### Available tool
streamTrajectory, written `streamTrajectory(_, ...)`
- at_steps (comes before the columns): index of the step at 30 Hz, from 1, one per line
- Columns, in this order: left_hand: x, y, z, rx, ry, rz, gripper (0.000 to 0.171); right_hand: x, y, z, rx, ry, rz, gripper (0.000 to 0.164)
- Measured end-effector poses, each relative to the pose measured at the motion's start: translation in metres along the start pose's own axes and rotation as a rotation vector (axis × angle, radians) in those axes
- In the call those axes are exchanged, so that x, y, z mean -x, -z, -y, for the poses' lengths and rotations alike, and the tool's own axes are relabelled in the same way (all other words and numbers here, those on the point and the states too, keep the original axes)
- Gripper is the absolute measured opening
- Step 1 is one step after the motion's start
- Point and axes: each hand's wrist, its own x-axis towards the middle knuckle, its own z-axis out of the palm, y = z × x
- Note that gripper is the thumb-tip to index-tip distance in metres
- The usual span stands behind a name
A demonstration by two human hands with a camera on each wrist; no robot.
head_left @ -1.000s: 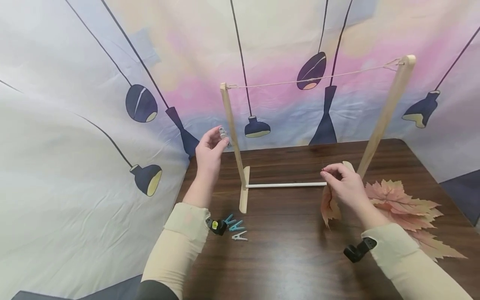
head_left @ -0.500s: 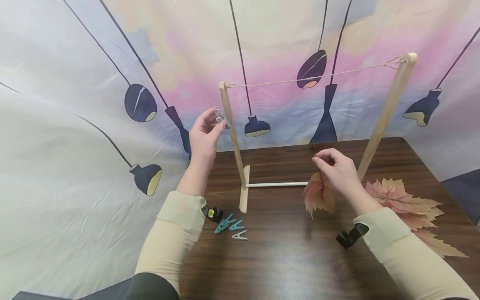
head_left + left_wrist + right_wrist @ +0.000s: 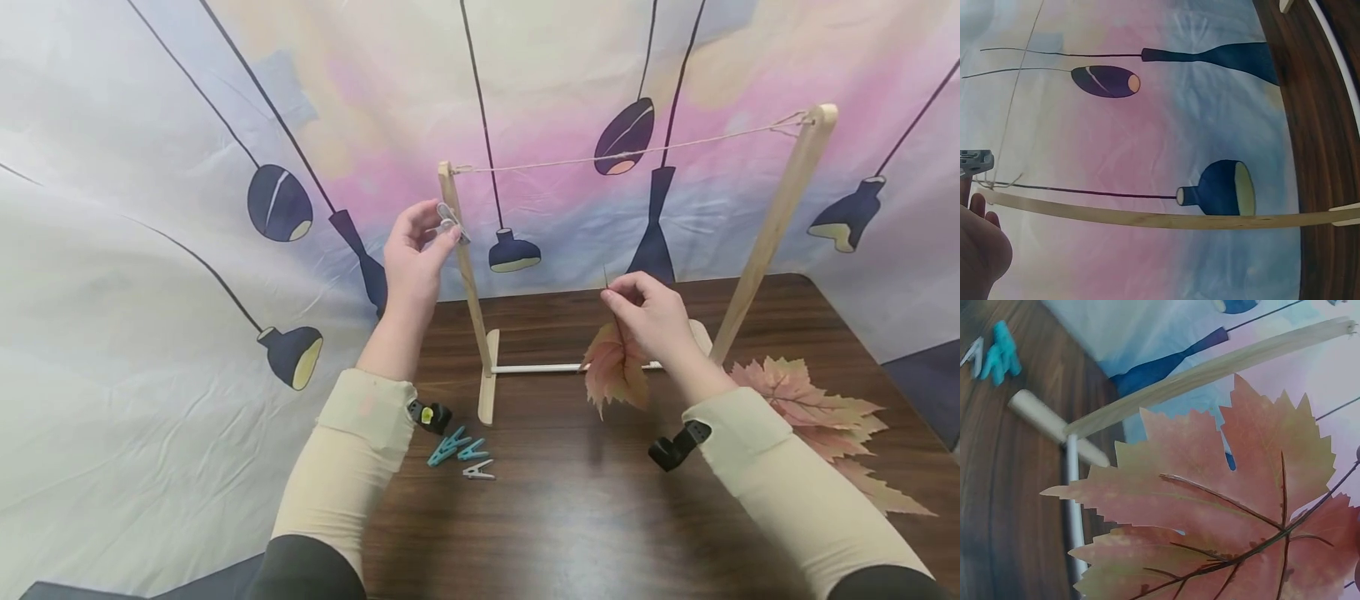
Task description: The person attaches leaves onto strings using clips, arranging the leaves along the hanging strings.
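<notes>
My left hand [image 3: 414, 254], raised beside the left post of a wooden frame, pinches a grey clothespin [image 3: 453, 223] between thumb and fingers. In the left wrist view the clothespin [image 3: 976, 162] shows at the left edge, near the knotted end of the string. With thumb and fingertips my right hand [image 3: 654, 321] pinches the thin stem of an artificial maple leaf [image 3: 615, 371], which hangs below it in front of the white crossbar. Orange-red with dark veins, the leaf [image 3: 1241, 506] fills much of the right wrist view. The string [image 3: 555, 165] runs between the post tops, above both hands.
Several blue clothespins [image 3: 448, 447] and a white clothespin [image 3: 478, 470] lie on the dark wooden table [image 3: 555, 517], left of the middle. More maple leaves [image 3: 813, 400] lie at the right. The right post [image 3: 776, 225] rises behind my right hand. A printed cloth hangs behind.
My right hand has moved left and up with the leaf, away from the pile. My left hand has risen along the left post, still holding the grey clothespin.
</notes>
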Motion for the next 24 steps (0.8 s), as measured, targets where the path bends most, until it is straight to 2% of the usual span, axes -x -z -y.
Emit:
streamTrajectory(7, -0.011, -0.003, -0.015, -0.029, 0.04, 0.016, 0.041, -0.014, -0.002, 0.016, -0.032, -0.005, 0.019, 0.023)
streamTrajectory(12, -0.018, -0.006, -0.022, -0.078, 0.038, 0.025, 0.039, -0.022, -0.006, 0.024, -0.027, 0.002, 0.014, 0.022)
streamTrajectory(14, -0.018, -0.008, -0.03, -0.096, 0.039, 0.026, 0.037, -0.024, -0.008, 0.027, -0.031, -0.005, 0.02, 0.024)
streamTrajectory(19, -0.025, -0.01, -0.034, -0.125, 0.041, 0.038, 0.037, -0.028, -0.015, 0.033, -0.059, -0.023, 0.032, 0.026)
streamTrajectory(21, -0.031, -0.009, -0.028, -0.146, 0.03, 0.048, 0.039, -0.03, -0.018, 0.035, -0.068, -0.028, 0.028, 0.025)
streamTrajectory(24, -0.035, -0.009, -0.028, -0.171, 0.015, 0.06, 0.042, -0.032, -0.02, 0.039, -0.063, -0.041, 0.02, 0.024)
